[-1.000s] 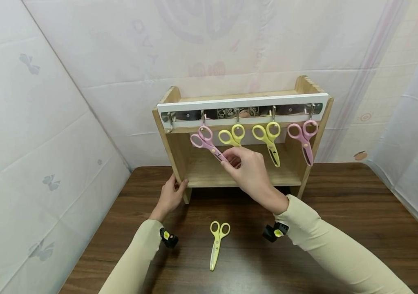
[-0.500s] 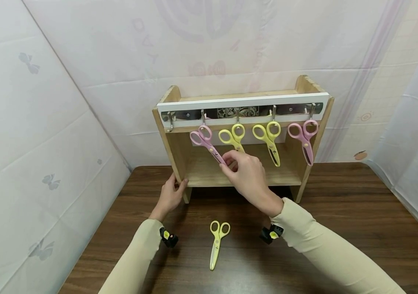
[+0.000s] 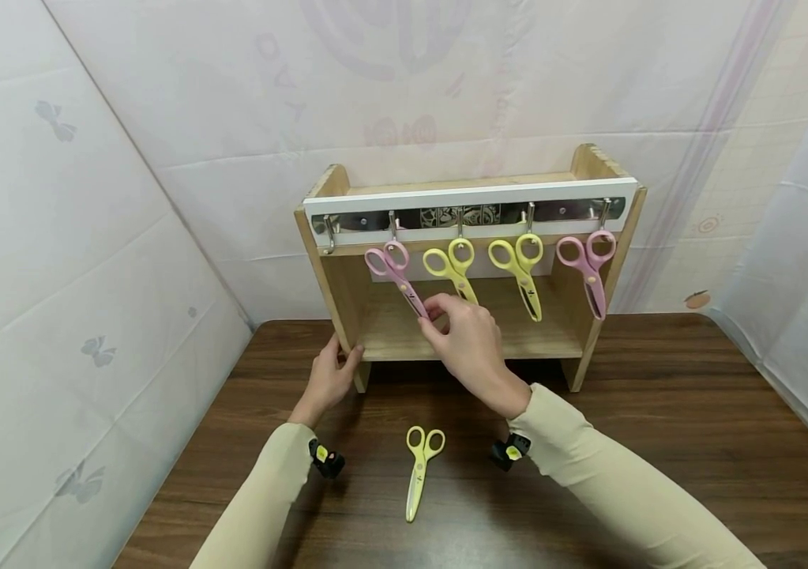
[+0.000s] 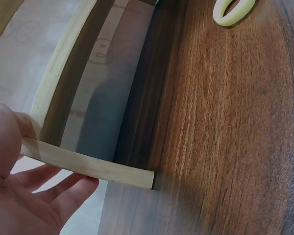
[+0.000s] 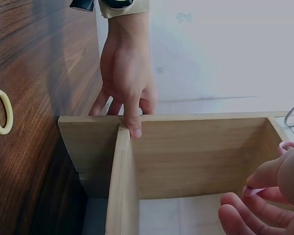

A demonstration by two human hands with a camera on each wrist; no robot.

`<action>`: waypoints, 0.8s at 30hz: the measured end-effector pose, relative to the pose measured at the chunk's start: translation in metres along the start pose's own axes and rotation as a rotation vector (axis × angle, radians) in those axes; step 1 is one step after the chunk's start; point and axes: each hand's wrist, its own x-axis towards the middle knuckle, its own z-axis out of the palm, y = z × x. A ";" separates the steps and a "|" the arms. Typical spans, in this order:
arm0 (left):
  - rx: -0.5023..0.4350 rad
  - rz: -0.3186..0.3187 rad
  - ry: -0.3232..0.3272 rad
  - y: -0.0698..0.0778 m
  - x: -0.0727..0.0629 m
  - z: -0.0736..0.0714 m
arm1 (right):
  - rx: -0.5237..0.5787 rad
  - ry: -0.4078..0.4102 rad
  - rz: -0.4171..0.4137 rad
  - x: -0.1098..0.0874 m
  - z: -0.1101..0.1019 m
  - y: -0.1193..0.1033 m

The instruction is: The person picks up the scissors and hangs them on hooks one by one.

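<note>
In the head view, pink scissors [image 3: 396, 271] hang by one finger loop from the second hook from the left. My right hand [image 3: 472, 345] pinches their blade tip between thumb and fingers, holding them slanted. The right wrist view shows that pink tip [image 5: 253, 191] between the fingertips. My left hand [image 3: 328, 385] grips the left side panel of a small wooden shelf [image 3: 404, 336] low down, thumb on the inner face and fingers outside. In the left wrist view, the fingers of the left hand [image 4: 27, 196] reach under the panel edge [image 4: 103, 169].
Two yellow scissors [image 3: 523, 275] and another pink pair [image 3: 591, 275] hang from the hooks to the right. The leftmost hook [image 3: 329, 237] holds nothing. Yellow scissors [image 3: 418, 474] lie on the brown table [image 3: 631, 442] before the shelf. Pale cloth [image 3: 233, 197] stands behind and beside.
My right hand has moved a little left and down with the scissors' tip, swinging the blades toward upright and uncovering more of the neighbouring yellow scissors. The left hand stays put.
</note>
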 end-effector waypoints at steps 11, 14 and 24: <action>-0.017 0.005 -0.007 -0.001 0.000 0.000 | 0.019 -0.003 -0.011 0.000 0.004 -0.001; -0.018 0.006 -0.006 0.000 0.001 0.000 | 0.020 -0.004 -0.010 -0.001 0.004 -0.001; -0.003 -0.002 -0.006 -0.001 0.000 0.000 | 0.022 -0.016 -0.008 -0.001 0.005 -0.001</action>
